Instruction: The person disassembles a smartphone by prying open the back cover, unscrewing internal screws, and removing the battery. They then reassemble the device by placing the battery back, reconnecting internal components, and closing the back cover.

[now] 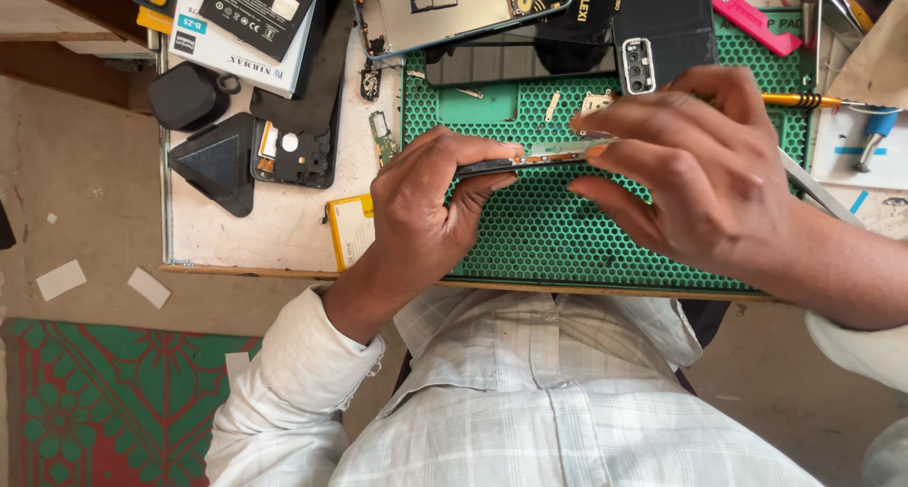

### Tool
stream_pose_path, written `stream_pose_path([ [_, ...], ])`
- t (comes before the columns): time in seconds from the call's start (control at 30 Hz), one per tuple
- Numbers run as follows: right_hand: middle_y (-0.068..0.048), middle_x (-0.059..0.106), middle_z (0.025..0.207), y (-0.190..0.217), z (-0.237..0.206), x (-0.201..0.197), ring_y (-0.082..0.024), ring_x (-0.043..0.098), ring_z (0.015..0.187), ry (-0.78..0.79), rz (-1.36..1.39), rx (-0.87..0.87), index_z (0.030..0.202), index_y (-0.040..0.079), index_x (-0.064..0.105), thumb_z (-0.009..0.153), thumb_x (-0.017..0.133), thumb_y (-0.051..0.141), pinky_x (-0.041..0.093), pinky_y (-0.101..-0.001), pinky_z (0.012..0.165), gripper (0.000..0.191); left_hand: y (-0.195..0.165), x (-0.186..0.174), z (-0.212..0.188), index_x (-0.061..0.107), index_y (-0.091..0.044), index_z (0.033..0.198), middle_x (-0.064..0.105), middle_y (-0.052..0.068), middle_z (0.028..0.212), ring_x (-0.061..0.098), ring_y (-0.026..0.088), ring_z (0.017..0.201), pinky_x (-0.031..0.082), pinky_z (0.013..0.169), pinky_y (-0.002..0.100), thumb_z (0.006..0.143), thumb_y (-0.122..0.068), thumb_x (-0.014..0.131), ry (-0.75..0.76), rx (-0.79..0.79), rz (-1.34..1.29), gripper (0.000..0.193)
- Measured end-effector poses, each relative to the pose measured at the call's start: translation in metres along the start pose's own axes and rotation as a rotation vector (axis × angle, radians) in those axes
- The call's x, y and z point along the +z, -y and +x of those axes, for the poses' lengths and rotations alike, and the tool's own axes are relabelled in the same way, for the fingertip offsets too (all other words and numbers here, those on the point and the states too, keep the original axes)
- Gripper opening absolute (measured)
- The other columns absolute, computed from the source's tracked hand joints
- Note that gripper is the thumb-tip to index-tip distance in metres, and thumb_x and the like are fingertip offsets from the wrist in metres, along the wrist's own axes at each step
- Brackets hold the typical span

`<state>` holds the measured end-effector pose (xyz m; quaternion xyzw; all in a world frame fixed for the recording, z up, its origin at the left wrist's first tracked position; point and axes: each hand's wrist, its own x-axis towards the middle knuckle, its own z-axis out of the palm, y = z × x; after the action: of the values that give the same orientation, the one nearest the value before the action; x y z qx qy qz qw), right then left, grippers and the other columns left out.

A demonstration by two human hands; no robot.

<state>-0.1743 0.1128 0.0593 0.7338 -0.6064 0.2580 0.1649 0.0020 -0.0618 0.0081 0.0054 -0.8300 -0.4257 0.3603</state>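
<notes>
The mat (567, 232) on the bench (246, 222) is bright green with a honeycomb pattern of little holes. At 2 o'clock lies a pink tool (755, 20), and beside it a yellow screwdriver (804, 100). The phone back (662, 28) at 1 o'clock is black. At 9 o'clock sits a black triangle (219, 161) — near it a yellow battery (352, 230). The shirt (530, 402) is white with grey checks. At 8 o'clock the rug (104, 402) is red and green — with flower shapes.

The single head-worn view looks steeply down from close above, with the green mat (567, 232) and table (265, 232) across the upper frame, the wearer's shirt (530, 411) at the bottom, floor at left.
</notes>
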Motion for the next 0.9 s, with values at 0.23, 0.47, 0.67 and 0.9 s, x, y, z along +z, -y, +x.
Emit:
stream_pose_path([
  [0.23, -0.003, 0.079, 0.091, 0.0013, 0.0051, -0.0005, -0.016, 0.072, 0.076, 0.008, 0.000, 0.007, 0.096, 0.008, 0.059, 0.089, 0.086, 0.016, 0.037, -0.0457, 0.091, 0.029, -0.0038, -0.0008, -0.0007, 0.068, -0.007, 0.115, 0.075, 0.005, 0.105, 0.073, 0.017, 0.084, 0.057, 0.071, 0.028, 0.096, -0.001, 0.082, -0.002, 0.003, -0.017, 0.024],
  [0.47, -0.003, 0.079, 0.091, -0.0009, -0.0002, 0.0028, -0.016, 0.074, 0.078, -0.019, 0.013, -0.010, 0.095, 0.010, 0.061, 0.090, 0.084, 0.015, 0.036, -0.0455, 0.090, 0.024, -0.0046, -0.0008, -0.0022, 0.068, -0.006, 0.114, 0.075, 0.006, 0.106, 0.074, 0.019, 0.090, 0.058, 0.072, 0.027, 0.095, -0.003, 0.083, -0.002, 0.023, -0.019, 0.024],
  [0.67, -0.004, 0.079, 0.090, -0.0008, 0.0003, 0.0032, -0.017, 0.074, 0.078, -0.023, 0.018, -0.011, 0.098, 0.009, 0.062, 0.091, 0.083, 0.016, 0.036, -0.0454, 0.091, 0.023, -0.0052, -0.0007, -0.0023, 0.067, -0.006, 0.115, 0.076, 0.007, 0.107, 0.074, 0.019, 0.090, 0.058, 0.072, 0.028, 0.096, -0.004, 0.082, 0.004, 0.030, -0.003, 0.024],
  [0.9, -0.003, 0.079, 0.088, -0.0019, 0.0022, 0.0042, -0.016, 0.074, 0.076, -0.052, -0.019, -0.044, 0.099, 0.009, 0.062, 0.092, 0.082, 0.015, 0.036, -0.0449, 0.091, 0.022, -0.0055, -0.0011, -0.0006, 0.068, -0.006, 0.116, 0.076, 0.006, 0.104, 0.073, 0.018, 0.088, 0.057, 0.071, 0.027, 0.096, -0.003, 0.082, 0.004, 0.024, 0.000, 0.025],
])
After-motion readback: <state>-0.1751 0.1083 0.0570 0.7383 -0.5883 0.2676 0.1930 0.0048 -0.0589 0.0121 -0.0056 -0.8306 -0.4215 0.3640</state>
